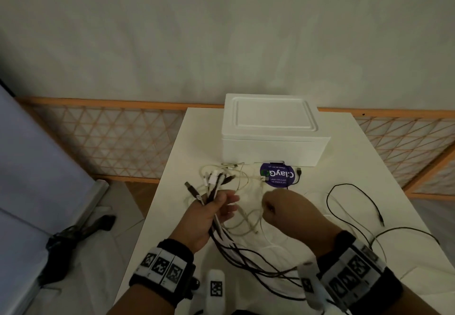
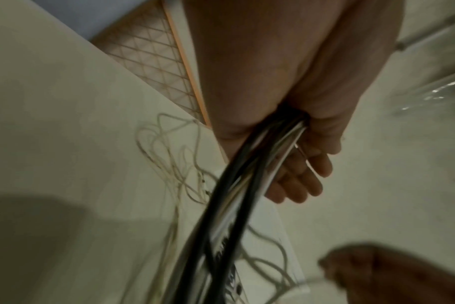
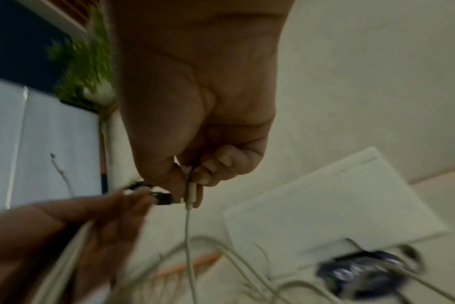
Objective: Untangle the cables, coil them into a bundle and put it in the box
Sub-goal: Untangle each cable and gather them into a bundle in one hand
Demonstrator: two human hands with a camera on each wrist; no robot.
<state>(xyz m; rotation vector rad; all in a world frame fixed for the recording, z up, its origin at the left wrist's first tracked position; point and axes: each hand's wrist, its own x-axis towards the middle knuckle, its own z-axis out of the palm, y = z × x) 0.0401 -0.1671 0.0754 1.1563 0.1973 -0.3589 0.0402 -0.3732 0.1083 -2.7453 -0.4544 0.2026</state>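
My left hand (image 1: 216,212) grips a bunch of black and white cables (image 1: 209,191), their plug ends fanning out above the fist and the rest trailing down over the white table (image 1: 344,147). The left wrist view shows the same cable bunch (image 2: 249,179) running out of my palm, fingers (image 2: 299,185) curled beside it. My right hand (image 1: 278,206) is closed just right of the left, and in the right wrist view its thumb and fingers (image 3: 195,181) pinch a white cable plug (image 3: 190,193). A white box (image 1: 273,129) with its lid on stands at the table's back.
A round purple label (image 1: 277,175) lies in front of the box. Loose black cable (image 1: 354,199) loops over the table's right side. A wooden lattice screen (image 1: 110,139) runs behind the table, and a dark object (image 1: 81,235) lies on the floor at left.
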